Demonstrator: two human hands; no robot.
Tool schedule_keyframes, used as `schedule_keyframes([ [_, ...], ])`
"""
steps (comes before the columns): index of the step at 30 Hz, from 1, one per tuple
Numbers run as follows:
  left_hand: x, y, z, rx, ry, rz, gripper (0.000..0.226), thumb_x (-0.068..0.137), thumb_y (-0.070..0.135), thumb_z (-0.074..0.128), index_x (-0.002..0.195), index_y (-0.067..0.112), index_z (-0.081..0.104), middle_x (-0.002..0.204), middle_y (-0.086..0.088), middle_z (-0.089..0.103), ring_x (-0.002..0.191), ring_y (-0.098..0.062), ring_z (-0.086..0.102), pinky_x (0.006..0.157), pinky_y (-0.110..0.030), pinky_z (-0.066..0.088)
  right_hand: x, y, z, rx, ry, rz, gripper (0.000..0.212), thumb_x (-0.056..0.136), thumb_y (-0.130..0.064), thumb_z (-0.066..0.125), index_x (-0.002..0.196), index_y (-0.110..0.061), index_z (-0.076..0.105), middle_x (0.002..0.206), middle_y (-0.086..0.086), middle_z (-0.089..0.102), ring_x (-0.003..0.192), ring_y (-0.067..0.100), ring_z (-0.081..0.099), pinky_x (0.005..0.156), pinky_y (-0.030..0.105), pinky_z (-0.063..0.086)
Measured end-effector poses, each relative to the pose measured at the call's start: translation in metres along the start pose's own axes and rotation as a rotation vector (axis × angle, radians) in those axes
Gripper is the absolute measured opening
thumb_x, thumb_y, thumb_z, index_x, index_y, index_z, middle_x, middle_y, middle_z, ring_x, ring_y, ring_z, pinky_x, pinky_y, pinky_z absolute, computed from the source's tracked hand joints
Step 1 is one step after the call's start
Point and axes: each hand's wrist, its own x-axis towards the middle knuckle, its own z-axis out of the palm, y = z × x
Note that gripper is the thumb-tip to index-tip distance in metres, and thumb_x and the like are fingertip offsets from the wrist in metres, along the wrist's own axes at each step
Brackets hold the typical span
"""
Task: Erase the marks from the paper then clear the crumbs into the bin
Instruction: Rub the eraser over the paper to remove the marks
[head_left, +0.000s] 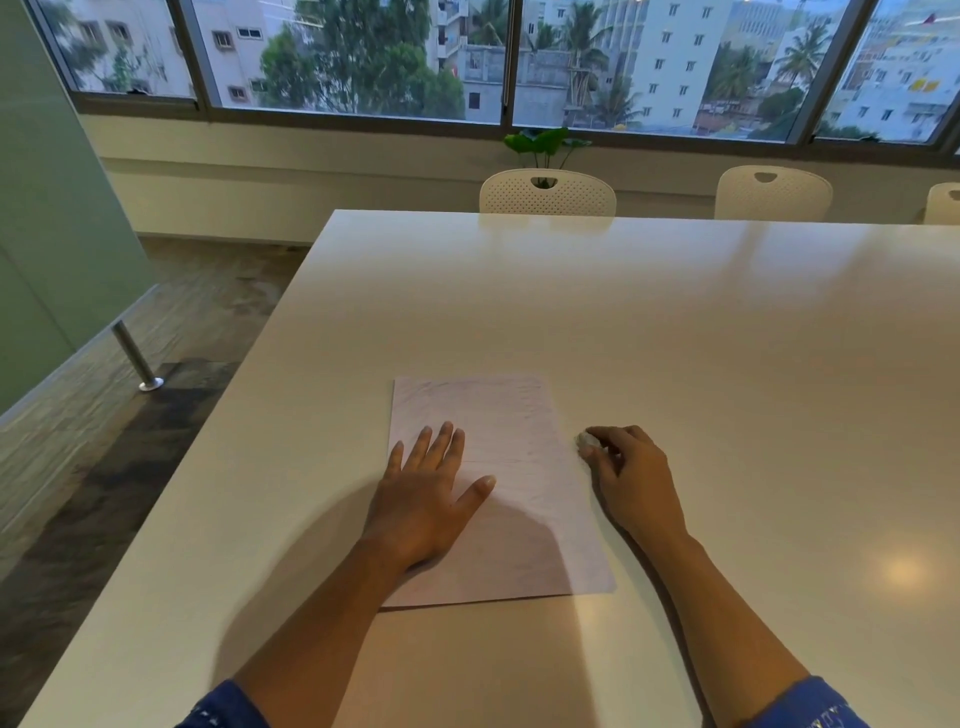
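1. The white table (675, 338) fills most of your view. It is glossy, and a lamp reflection shows on it at your right.
2. A wide window (363, 52) runs along the far wall. Two white perforated chairs (547, 197) (772, 193) stand at the table's far edge, the edge of a third shows at far right, and a green plant (545, 143) rises behind the left one.
3. Both your forearms reach forward over the near edge, bare from the blue sleeves (228, 709) to the wrists.
4. The paper (519, 426) lies flat on the table straight ahead of you, long side running away from you and turned slightly clockwise. It is pale, with faint pencil marks across its upper part and a thin line near the middle. Your arm's shadow covers its lower part.
5. Your left hand (426, 499) rests palm down on the left half of the sheet. Its fingers are straight and slightly spread, with the thumb angled out to the right. It presses the sheet and grips nothing.
6. Your right hand (631, 478) sits on the table just beside the sheet's right edge, knuckles up and fingers curled.
7. The eraser (588, 440), a small whitish lump, is pinched at your right fingertips, just off the paper's right edge. Whether it touches the table cannot be told.
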Motion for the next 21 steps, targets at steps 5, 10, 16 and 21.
schedule_keyframes([
  [5, 0.000, 0.000, 0.000, 0.006, -0.004, 0.000, 0.088, 0.084, 0.074, -0.002, 0.158, 0.027, -0.007, 0.164, 0.010, -0.015, 0.152, -0.012, -0.014, 0.124, -0.040, -0.008, -0.011, -0.031, -0.004, 0.335, 0.086, 0.036, 0.015, 0.095, -0.023, 0.063, 0.110, -0.022, 0.067, 0.084, -0.006, 0.072, 0.073, 0.009, 0.066, 0.063, 0.018, 0.054],
  [10, 0.001, 0.002, 0.000, 0.007, 0.002, -0.020, 0.091, 0.082, 0.075, -0.003, 0.159, 0.027, -0.007, 0.165, 0.007, -0.015, 0.152, -0.013, -0.013, 0.124, -0.041, -0.005, -0.023, -0.046, 0.008, 0.358, -0.066, -0.034, 0.017, 0.095, -0.015, 0.060, 0.099, -0.022, 0.074, 0.085, -0.005, 0.074, 0.073, 0.016, 0.068, 0.067, 0.031, 0.058],
  [16, 0.001, 0.003, 0.001, -0.004, 0.013, -0.037, 0.097, 0.077, 0.079, -0.005, 0.159, 0.028, -0.007, 0.165, 0.006, -0.016, 0.153, -0.014, -0.012, 0.124, -0.041, -0.004, -0.025, -0.045, 0.013, 0.183, -0.241, -0.173, 0.019, 0.095, -0.024, 0.062, 0.106, -0.019, 0.075, 0.096, -0.009, 0.072, 0.085, 0.003, 0.066, 0.075, 0.021, 0.055],
  [21, 0.001, 0.002, -0.001, -0.008, -0.021, -0.019, 0.095, 0.078, 0.081, 0.001, 0.158, 0.030, -0.010, 0.164, 0.008, -0.019, 0.152, -0.013, -0.016, 0.124, -0.041, -0.007, -0.025, -0.045, 0.010, 0.103, -0.281, -0.215, 0.024, 0.093, -0.026, 0.065, 0.116, -0.022, 0.072, 0.103, -0.009, 0.069, 0.089, 0.004, 0.062, 0.080, 0.014, 0.051],
])
